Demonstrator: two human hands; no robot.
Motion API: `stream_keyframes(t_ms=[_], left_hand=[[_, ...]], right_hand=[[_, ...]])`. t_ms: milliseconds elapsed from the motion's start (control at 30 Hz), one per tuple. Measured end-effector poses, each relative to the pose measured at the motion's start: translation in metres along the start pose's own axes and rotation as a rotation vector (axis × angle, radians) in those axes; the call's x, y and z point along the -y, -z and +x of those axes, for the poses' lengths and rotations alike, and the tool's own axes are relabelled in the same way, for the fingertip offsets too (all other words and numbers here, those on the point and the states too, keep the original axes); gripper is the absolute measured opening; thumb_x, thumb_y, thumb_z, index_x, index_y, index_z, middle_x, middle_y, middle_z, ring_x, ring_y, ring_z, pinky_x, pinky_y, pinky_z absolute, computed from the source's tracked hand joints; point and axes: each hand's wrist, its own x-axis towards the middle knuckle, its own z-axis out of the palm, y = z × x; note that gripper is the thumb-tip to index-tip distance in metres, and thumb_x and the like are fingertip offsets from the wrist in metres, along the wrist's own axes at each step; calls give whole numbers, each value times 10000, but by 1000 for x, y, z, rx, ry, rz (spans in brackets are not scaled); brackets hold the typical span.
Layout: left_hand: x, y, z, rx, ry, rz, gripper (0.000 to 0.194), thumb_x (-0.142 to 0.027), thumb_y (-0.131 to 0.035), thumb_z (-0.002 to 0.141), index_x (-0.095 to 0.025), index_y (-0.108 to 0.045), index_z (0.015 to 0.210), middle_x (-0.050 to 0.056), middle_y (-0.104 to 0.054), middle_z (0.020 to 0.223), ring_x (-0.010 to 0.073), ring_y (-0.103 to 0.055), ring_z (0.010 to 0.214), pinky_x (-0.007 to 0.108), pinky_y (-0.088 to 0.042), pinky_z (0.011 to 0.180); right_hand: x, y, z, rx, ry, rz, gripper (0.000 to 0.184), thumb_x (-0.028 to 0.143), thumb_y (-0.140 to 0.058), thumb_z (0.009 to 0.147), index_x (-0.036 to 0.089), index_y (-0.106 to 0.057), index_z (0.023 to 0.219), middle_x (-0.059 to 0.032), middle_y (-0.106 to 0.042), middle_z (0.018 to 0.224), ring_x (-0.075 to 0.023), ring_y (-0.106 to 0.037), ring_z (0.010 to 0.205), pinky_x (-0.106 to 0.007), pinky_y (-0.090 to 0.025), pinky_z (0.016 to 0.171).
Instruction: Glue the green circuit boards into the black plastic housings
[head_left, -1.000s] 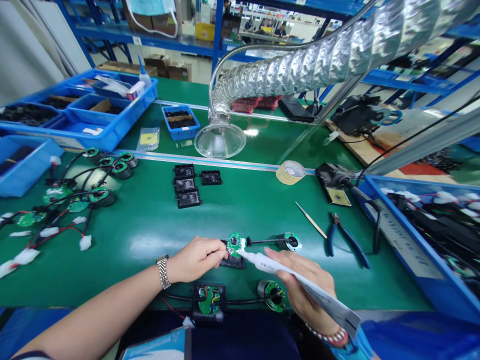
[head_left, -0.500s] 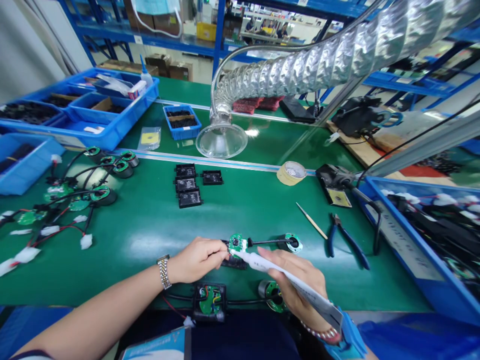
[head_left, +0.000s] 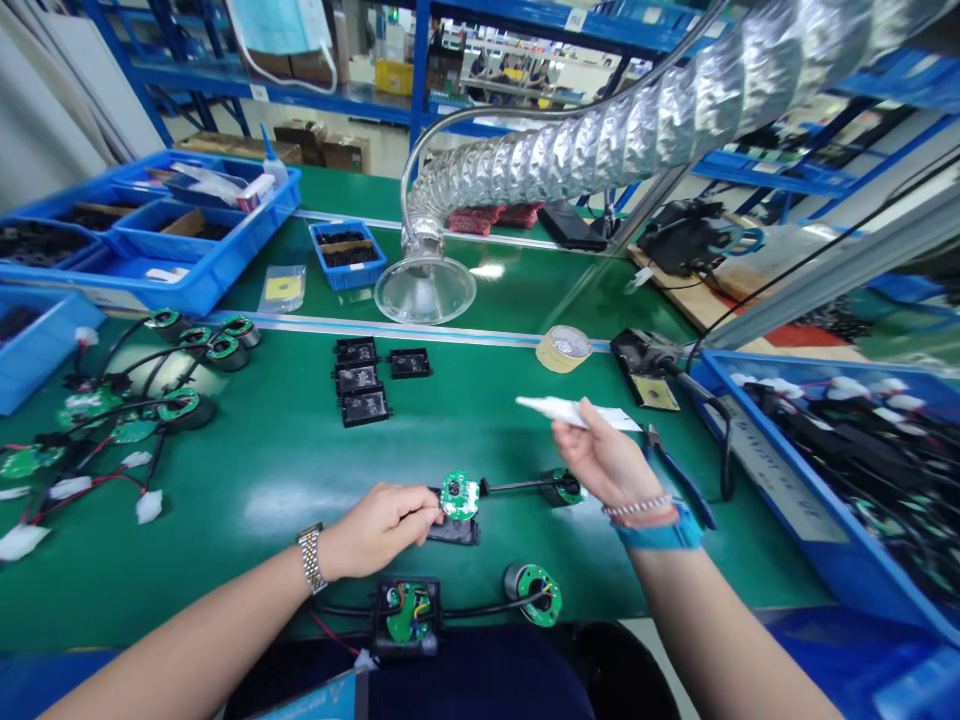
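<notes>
My left hand [head_left: 386, 528] is closed in a pinch at the left edge of a green circuit board [head_left: 460, 496]. White paste shows on the board's right side. A black cable joins it to a round motor-like part [head_left: 562, 487]. Under the board lies a black plastic cover [head_left: 454, 531]. My right hand [head_left: 600, 455] is raised to the right, wrapped round a white glue tube [head_left: 564, 410] whose nozzle points left, clear of the board. Nearer to me sits a black case [head_left: 406, 615] holding a wired board, cabled to another round part [head_left: 536, 594].
Several black covers [head_left: 364, 405] lie beyond my hands. Pliers [head_left: 679, 478] and a tape roll [head_left: 564, 348] are to the right, beside a blue bin [head_left: 780, 480] of cabled parts. A fume extraction hood [head_left: 425, 290] hangs over the back. Wired assemblies [head_left: 180, 408] lie left.
My right hand has lifted the glue tube off the board and carried it up and right. My left hand stays at the board. The whole view has shifted slightly.
</notes>
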Motion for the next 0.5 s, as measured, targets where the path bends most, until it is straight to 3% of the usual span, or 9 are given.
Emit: stream_keyframes(t_ms=[133,300,400,500], left_hand=[[2,-1,0,-1,25,13,318,-307,-365,883,-169,-495,628,-27,-552,595,102,-492,589,201,-379,604],[7,-1,1,-25,60,23,202,-320,-378,878,-178,-509,817,-48,-563,585,93,-448,519,202,-361,557],[9,0,0,-52,58,24,187,-320,-389,873,-176,-507,893,-47,-569,585,93,-447,508,200,-360,537],[10,1,0,-72,50,40,203,-321,-393,873,-178,-529,921,-43,-571,589,94,-465,514,200,-374,538]], right_hand=[[29,13,56,-112,93,30,199,108,-349,874,123,-537,810,-45,-627,645,-83,-617,588,-145,-531,545],[57,12,108,-163,171,-25,328,94,-189,919,119,-514,887,-29,-604,612,-72,-607,563,-153,-525,543],[59,8,114,-141,148,-97,356,189,-180,949,115,-520,876,-33,-600,589,-80,-589,521,-173,-511,502],[46,2,88,-79,97,-173,337,351,-332,924,110,-550,832,-52,-616,605,-110,-593,526,-223,-508,492]])
